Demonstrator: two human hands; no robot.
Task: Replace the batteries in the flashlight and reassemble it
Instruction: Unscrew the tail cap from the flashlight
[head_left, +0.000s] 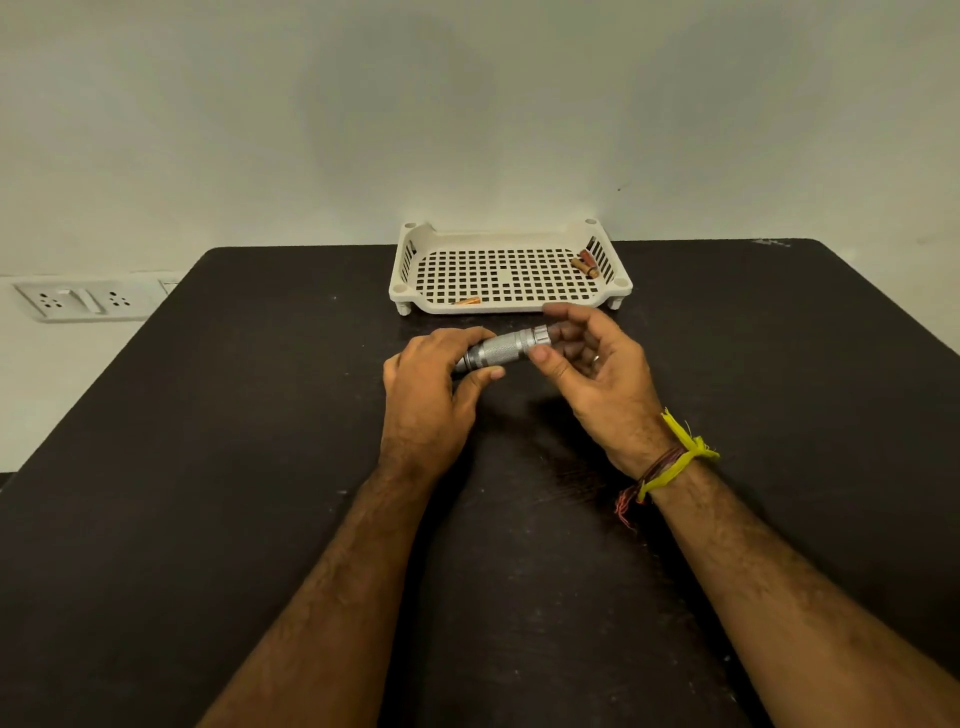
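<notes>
From the head camera I look down on a black table with both bare forearms reaching in from six o'clock. At the centre of the view I see the silver flashlight, knurled along its barrel, lying nearly level with its right end tipped slightly toward one o'clock, held just above the tabletop between the two hands. My left hand grips the flashlight's left end, fingers curled over the top and thumb pressed along the near side of the barrel. My right hand pinches the flashlight's right end, the ribbed tail section, with the thumb at the near side and the fingers curled round the far side; I cannot tell whether that end piece is screwed fully home. A yellow thread band and a reddish-brown one are tied round the right wrist.

Toward twelve o'clock from the hands, just beyond them and against the pale wall, sits a white perforated plastic tray. Inside it, at its two o'clock corner, lie a couple of reddish batteries close together, and at its seven o'clock edge lies one orange battery. At nine o'clock, off the table's edge, a white socket and switch plate is set in the wall
</notes>
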